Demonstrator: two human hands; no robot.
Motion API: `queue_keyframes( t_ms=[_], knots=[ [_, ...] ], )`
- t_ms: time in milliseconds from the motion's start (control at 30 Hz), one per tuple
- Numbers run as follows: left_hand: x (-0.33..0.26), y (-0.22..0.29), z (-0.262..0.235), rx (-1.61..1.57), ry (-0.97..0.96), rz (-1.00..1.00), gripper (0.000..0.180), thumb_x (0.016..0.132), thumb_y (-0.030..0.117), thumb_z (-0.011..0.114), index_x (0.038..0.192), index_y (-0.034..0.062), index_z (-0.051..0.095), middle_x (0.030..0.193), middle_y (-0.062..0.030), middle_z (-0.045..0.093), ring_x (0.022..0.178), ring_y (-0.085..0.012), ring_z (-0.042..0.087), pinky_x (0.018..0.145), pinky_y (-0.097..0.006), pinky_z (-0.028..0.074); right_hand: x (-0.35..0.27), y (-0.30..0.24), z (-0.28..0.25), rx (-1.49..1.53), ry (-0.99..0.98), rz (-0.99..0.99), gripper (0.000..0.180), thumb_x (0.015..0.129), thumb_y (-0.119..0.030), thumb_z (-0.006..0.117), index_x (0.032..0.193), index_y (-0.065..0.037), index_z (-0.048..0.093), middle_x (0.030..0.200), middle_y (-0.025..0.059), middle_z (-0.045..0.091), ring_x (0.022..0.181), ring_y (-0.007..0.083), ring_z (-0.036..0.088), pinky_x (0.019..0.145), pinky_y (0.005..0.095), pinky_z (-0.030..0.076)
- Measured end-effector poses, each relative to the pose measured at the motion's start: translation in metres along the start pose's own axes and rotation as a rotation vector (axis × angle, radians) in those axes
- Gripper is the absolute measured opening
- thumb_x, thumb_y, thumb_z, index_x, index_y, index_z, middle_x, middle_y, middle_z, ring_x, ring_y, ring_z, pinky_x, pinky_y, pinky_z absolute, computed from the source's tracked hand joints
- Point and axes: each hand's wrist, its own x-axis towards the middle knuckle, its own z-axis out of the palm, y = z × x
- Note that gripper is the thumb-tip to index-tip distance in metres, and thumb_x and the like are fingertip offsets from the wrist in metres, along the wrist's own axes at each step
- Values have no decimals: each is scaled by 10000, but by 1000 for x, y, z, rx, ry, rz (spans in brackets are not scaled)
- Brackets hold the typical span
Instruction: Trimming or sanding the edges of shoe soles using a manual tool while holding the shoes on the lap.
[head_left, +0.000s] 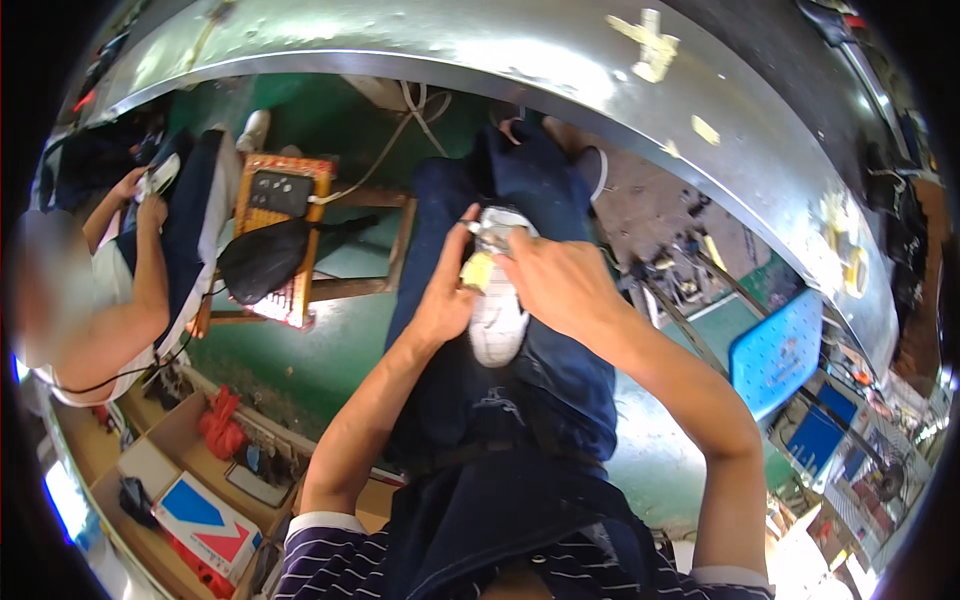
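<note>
A white shoe (496, 333) lies lengthwise on my lap, over dark blue trousers, with its rounded end toward me. Along its left side, my left hand (450, 290) is closed and holds it. A small pale yellow piece (477, 271) sits between that hand and the shoe; what it is I cannot tell. From the right, my right hand (560, 283) reaches over the shoe's far part, fingers bent and pressed together. Its fingertips meet a greyish spot on the shoe, and anything pinched there is too small to make out.
A metal bench (520, 60) curves across the far side. To the left, a co-worker (130, 310) handles a light shoe (158, 176) beside a wooden stool (345, 290) bearing a black bag (264, 262). A blue plastic stool (778, 352) stands right; cardboard boxes (190, 440) lie lower left.
</note>
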Motion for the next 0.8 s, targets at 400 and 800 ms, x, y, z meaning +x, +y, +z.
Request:
queue_keyframes(
  t_ms=[400,800],
  knots=[
    [44,36,-16,-190,-12,-488,789,916,143,736,1575,178,304,1398,-102,518,1306,-215,498,1101,-341,412,-33,17,10,543,46,429,340,1052,-349,534,1005,-13,553,724,161,679,685,328,696,646,436,532],
    [-32,61,21,477,77,505,803,657,-62,862,1313,166,460,1626,-260,128,1479,-549,268,1146,-568,409,-61,-31,-13,1205,255,425,514,800,-130,889,1202,-31,585,848,-27,577,748,52,549,670,214,461]
  ],
)
